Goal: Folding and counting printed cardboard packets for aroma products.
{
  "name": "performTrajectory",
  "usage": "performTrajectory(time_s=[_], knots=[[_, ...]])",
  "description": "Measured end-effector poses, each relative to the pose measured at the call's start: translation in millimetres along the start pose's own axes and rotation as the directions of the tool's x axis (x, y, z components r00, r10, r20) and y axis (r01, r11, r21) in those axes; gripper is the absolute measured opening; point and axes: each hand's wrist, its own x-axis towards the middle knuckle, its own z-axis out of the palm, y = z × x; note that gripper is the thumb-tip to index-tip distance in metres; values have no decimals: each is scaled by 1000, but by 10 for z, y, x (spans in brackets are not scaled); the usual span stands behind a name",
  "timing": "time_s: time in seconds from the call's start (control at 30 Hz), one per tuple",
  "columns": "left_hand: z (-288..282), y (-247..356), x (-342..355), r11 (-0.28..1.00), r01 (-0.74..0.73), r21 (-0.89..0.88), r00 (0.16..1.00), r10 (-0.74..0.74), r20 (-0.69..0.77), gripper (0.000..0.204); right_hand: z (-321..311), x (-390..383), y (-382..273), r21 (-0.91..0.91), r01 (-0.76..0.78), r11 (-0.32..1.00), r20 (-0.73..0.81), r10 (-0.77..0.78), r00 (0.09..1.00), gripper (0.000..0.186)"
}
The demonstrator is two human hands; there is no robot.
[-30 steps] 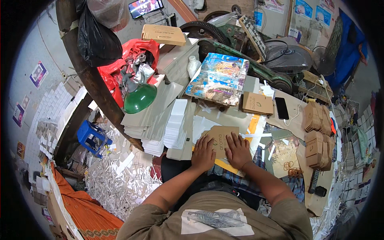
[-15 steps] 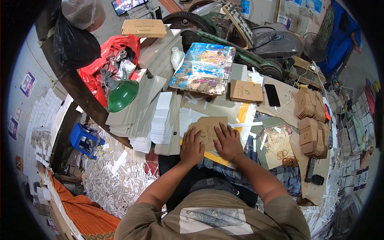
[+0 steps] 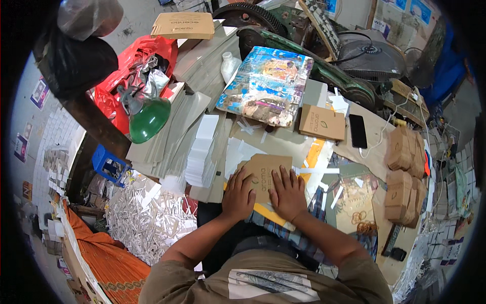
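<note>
A flat brown kraft cardboard piece (image 3: 277, 162) with dark print and a small leaf mark lies on the table in front of me. My left hand (image 3: 239, 196) rests on its left part, fingers stretched out and palm down. Across from it my right hand (image 3: 288, 197) lies flat on the right part, fingers extended and slightly apart. Neither hand grips anything. Under the cardboard's near edge shows a yellow-orange strip (image 3: 273, 215). White paper scraps (image 3: 238, 152) lie beside its left edge.
Left of the cardboard stand stacked white cards (image 3: 202, 152) and a green lamp shade (image 3: 150, 120). Beyond lies a stained, colourful board (image 3: 268, 86). To the right are a brown box (image 3: 323, 122), a phone (image 3: 357, 131), bundled kraft boxes (image 3: 402, 197) and rubber bands (image 3: 365, 228).
The whole view has shifted and tilted slightly. My right hand has slid a little toward me over the cardboard. Both hands stay flat on it.
</note>
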Motion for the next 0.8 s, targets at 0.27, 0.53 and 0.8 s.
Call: performTrajectory(time_s=[0.27, 0.53, 0.8], knots=[[-90, 76, -38, 1000, 4, 23, 999, -5, 54, 57, -147, -58, -73, 33, -45, 998, 150, 40, 988, 69], [-7, 20, 54, 998, -67, 20, 998, 67, -11, 53, -118, 35, -1, -36, -20, 999, 54, 22, 998, 68], [-48, 95, -54, 999, -4, 32, 988, 8, -154, 60, -56, -33, -16, -27, -47, 999, 60, 48, 997, 68]])
